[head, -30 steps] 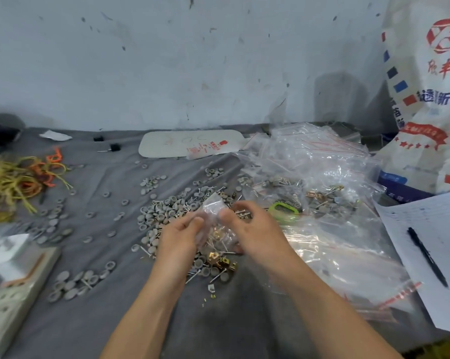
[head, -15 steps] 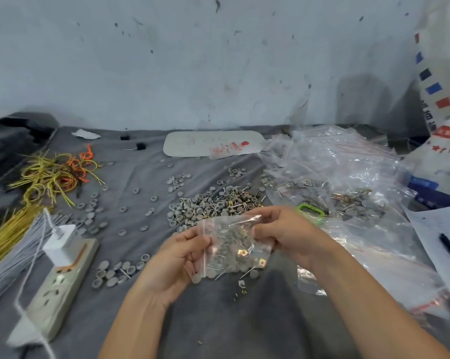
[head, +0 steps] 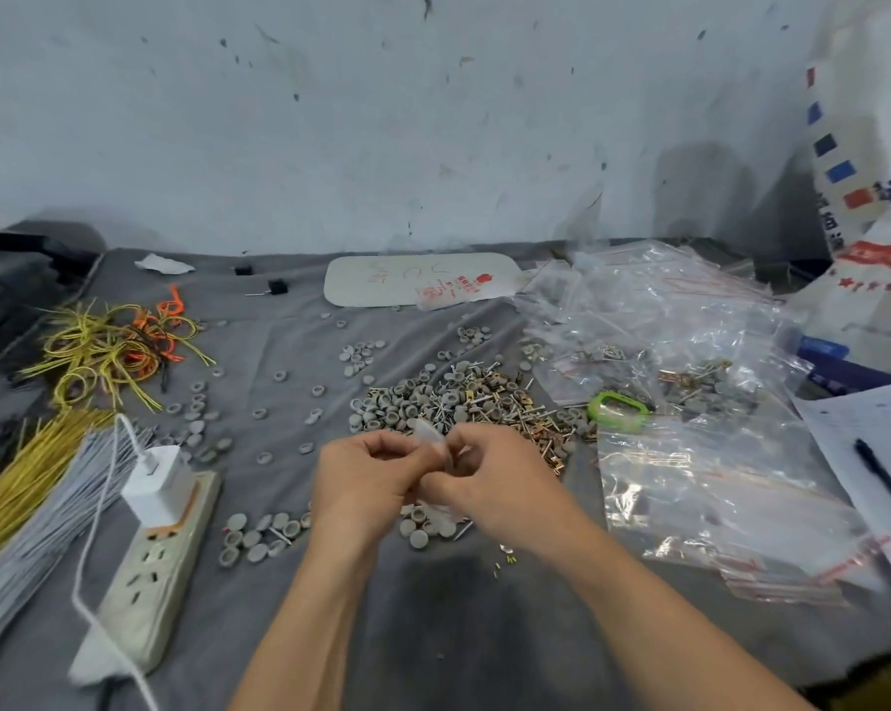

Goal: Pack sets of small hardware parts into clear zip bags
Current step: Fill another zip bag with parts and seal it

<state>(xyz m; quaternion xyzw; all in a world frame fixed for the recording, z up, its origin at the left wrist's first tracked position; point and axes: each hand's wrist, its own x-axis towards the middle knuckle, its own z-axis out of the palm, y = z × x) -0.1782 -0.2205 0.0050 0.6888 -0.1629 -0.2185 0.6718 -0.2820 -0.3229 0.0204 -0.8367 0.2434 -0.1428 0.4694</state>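
Observation:
My left hand (head: 366,479) and my right hand (head: 489,479) meet at the table's middle and pinch a small clear zip bag (head: 429,437) between them. Most of the bag is hidden behind my fingers, so its contents do not show. Just beyond my hands lies a heap of small hardware parts (head: 458,402): grey round caps, nails and brass pieces. A few grey caps (head: 425,528) lie under my hands. A pile of clear zip bags (head: 689,454), some filled, covers the right side.
A white power strip (head: 161,561) with a charger plugged in lies at front left beside bundles of yellow and grey wires (head: 28,484). Looped yellow and orange wires (head: 115,346) sit farther back. A green clip (head: 618,410), paper with a pen (head: 884,484) and a printed sack (head: 874,197) are right.
The bag was spread flat and full between my hands half a second ago. Now my hands have closed together over it, and only its top edge shows.

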